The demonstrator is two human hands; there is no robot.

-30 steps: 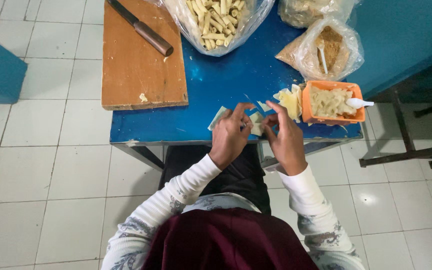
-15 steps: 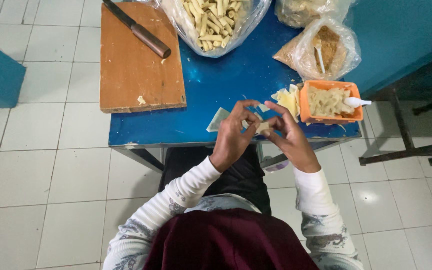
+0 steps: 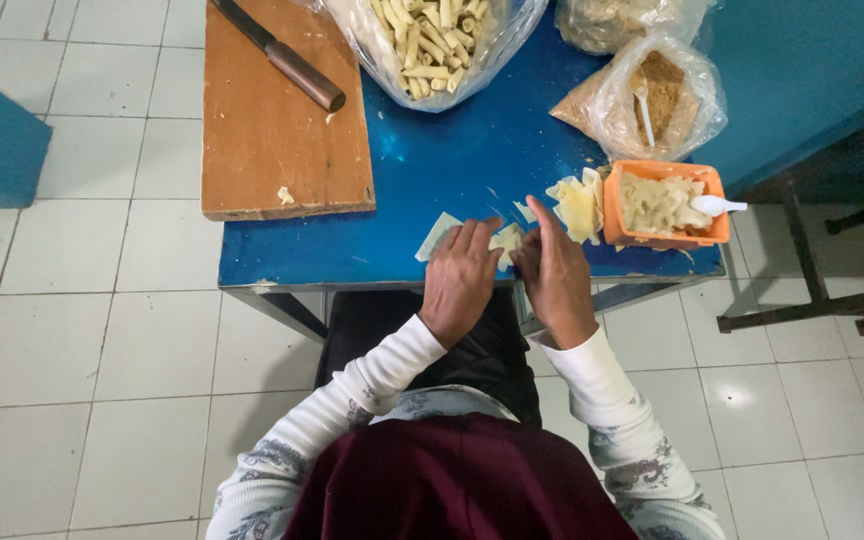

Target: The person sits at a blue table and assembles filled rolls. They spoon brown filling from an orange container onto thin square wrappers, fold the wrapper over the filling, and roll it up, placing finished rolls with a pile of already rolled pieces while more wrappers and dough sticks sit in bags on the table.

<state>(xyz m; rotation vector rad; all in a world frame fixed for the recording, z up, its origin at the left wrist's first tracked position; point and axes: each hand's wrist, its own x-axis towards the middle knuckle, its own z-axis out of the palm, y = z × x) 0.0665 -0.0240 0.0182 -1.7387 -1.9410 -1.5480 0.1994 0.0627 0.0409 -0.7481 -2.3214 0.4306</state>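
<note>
My left hand lies flat on a pale square wrapper at the front edge of the blue table, fingers pressing down. My right hand sits beside it, fingertips pinching a small folded piece of the same pale dough between the two hands. A stack of loose wrappers lies just past my right hand. Next to it stands an orange tub of pale filling with a white spoon in it.
A wooden cutting board with a knife lies at the table's back left. A clear bag of rolled sticks and a bag of brown crumbs sit behind. White tiled floor surrounds the table; a dark metal frame stands right.
Both hands were raised, working a wrapper between the fingers. Now they have come down onto the table, the left hand flattened on the wrapper.
</note>
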